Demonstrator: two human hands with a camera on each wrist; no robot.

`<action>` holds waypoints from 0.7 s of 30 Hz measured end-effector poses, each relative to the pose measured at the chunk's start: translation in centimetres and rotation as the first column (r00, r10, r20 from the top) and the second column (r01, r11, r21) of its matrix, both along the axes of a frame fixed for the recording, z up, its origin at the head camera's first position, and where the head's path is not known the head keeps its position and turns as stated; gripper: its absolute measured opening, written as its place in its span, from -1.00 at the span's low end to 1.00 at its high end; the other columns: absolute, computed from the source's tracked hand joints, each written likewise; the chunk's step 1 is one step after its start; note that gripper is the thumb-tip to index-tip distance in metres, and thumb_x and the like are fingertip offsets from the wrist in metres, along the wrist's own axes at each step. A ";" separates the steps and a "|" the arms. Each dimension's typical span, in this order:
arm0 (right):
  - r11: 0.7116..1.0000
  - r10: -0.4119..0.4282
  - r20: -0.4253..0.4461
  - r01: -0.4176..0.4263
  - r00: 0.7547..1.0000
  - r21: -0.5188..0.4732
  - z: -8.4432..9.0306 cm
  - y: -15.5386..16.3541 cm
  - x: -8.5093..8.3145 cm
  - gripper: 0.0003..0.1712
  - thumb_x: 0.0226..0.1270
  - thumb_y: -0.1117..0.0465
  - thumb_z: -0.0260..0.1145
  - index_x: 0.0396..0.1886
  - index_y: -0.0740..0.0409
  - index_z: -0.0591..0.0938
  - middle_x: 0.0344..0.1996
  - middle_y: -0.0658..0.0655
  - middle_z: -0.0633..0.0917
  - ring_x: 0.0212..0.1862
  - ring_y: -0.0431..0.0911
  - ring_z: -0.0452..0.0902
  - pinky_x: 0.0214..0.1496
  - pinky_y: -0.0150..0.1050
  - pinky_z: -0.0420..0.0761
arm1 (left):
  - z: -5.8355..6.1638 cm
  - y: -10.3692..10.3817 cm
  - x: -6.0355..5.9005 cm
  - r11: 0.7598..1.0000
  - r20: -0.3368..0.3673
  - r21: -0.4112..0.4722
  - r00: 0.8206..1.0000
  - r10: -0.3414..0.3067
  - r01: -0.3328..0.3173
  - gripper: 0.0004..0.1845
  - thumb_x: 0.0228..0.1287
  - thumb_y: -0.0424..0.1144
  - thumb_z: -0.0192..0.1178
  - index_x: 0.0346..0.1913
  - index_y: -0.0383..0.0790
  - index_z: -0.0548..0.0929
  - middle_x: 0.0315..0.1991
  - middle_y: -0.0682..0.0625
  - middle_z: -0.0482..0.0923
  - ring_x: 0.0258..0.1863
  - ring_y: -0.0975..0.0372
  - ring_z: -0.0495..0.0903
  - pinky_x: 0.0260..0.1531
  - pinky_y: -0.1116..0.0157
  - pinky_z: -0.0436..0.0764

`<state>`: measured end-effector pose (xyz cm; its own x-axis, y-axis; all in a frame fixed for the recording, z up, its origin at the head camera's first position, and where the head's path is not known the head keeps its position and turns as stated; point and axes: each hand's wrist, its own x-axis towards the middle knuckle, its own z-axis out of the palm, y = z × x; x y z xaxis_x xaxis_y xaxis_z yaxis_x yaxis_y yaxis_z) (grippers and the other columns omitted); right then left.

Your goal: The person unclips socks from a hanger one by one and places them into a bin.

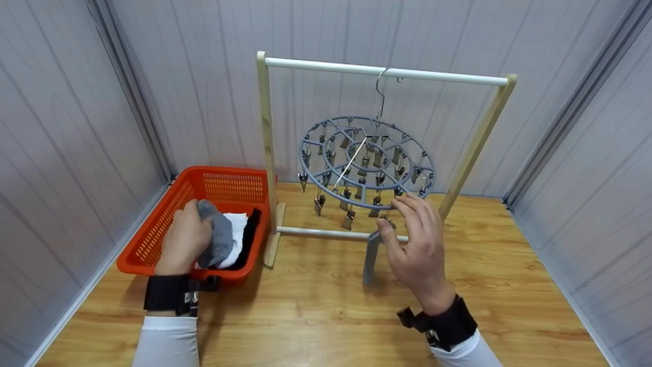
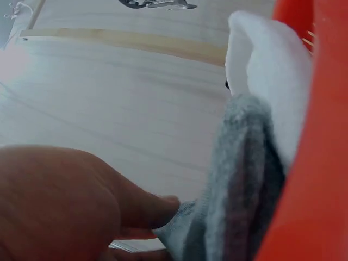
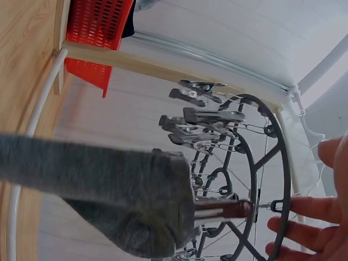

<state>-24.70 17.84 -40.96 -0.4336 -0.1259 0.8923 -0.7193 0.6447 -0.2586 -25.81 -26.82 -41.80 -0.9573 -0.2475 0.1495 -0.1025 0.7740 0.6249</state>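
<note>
- A long grey sock (image 1: 371,257) hangs from one metal clip at the near edge of the round grey plastic clip hanger (image 1: 367,163); its lower end reaches down in front of the wooden table (image 1: 326,316). In the right wrist view the grey sock (image 3: 109,190) is held at its top by a clip (image 3: 223,208).
- The right hand (image 1: 415,244) is just beside that clip, with fingers spread and relaxed; the fingertips (image 3: 296,206) are at the hanger ring (image 3: 283,179), and I cannot tell if they touch it. It holds nothing.
- The left hand (image 1: 186,237) is inside the orange plastic basket (image 1: 168,219) and grips a second grey sock (image 1: 220,239); fingers are curled round the fabric (image 2: 234,206).
- Under this sock lie a white cloth (image 1: 237,239) and a black cloth (image 1: 250,237), all in the basket.
- The hanger hangs by a metal hook (image 1: 379,89) from the white top bar of a small wooden rack (image 1: 267,153), which stands on the table just beside the basket.
- Grey panel walls (image 1: 61,127) stand around the table.
</note>
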 end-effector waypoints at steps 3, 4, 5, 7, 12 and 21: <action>0.999 0.029 -0.030 -0.029 0.999 -0.023 0.0 0.2 0.1 -0.49 0.58 0.21 0.43 0.38 0.38 0.66 0.35 0.36 0.68 0.52 0.28 0.46 0.70 0.25 0.19 | 0.3 1.2 0.3 0.996 -0.060 -0.056 0.996 0.073 -0.076 -0.28 0.68 -0.17 0.15 0.63 -0.59 0.24 0.40 -0.71 0.29 0.39 -0.55 0.32 0.41 -0.43 0.29; 0.999 0.033 -0.038 -0.034 0.999 -0.037 0.0 0.3 0.1 -0.48 0.56 0.22 0.44 0.39 0.38 0.66 0.37 0.36 0.67 0.53 0.29 0.44 0.71 0.22 0.19 | 0.5 1.7 0.4 0.993 -0.082 -0.068 0.993 0.086 -0.092 -0.30 0.68 -0.16 0.17 0.61 -0.58 0.30 0.39 -0.70 0.30 0.38 -0.54 0.31 0.41 -0.43 0.26; 0.998 0.032 -0.046 -0.034 0.998 -0.049 0.0 0.4 0.0 -0.47 0.55 0.24 0.44 0.41 0.38 0.65 0.39 0.37 0.65 0.55 0.30 0.42 0.71 0.20 0.19 | 0.6 2.2 0.5 0.992 -0.101 -0.075 0.991 0.089 -0.097 -0.32 0.68 -0.15 0.19 0.58 -0.58 0.35 0.37 -0.68 0.32 0.37 -0.52 0.31 0.41 -0.42 0.26; 0.997 0.016 -0.053 -0.020 0.998 -0.070 0.1 0.6 -0.1 -0.47 0.55 0.26 0.43 0.42 0.38 0.64 0.43 0.38 0.61 0.57 0.33 0.38 0.72 0.17 0.19 | 1.0 3.1 0.7 0.994 -0.134 -0.075 0.988 0.072 -0.083 -0.35 0.68 -0.13 0.21 0.54 -0.57 0.42 0.36 -0.65 0.36 0.36 -0.48 0.33 0.40 -0.39 0.27; 0.994 -0.073 -0.025 0.071 0.997 -0.080 -0.1 0.9 -0.5 -0.44 0.63 0.20 0.37 0.47 0.40 0.59 0.52 0.41 0.52 0.65 0.36 0.24 0.73 0.23 0.13 | 1.4 5.7 0.8 1.000 -0.206 0.008 0.978 -0.025 0.027 -0.38 0.69 -0.09 0.23 0.54 -0.47 0.48 0.34 -0.47 0.51 0.33 -0.32 0.50 0.36 -0.31 0.37; 0.993 -0.113 0.005 0.114 0.994 -0.017 -0.7 0.3 -0.5 -0.39 0.75 0.06 0.31 0.53 0.38 0.52 0.44 0.41 0.56 0.66 0.33 0.25 0.76 0.16 0.07 | 0.4 11.1 0.5 0.936 -0.277 0.142 0.921 -0.274 0.321 -0.57 0.61 -0.18 0.39 0.35 -0.35 0.69 0.11 -0.19 0.71 0.10 -0.02 0.67 0.17 -0.07 0.65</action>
<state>-25.16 18.11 -41.62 -0.4475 -0.0602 0.8922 -0.6408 0.7176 -0.2729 -25.34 -15.68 -41.42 -0.9283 -0.0021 0.3719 0.2919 0.6153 0.7323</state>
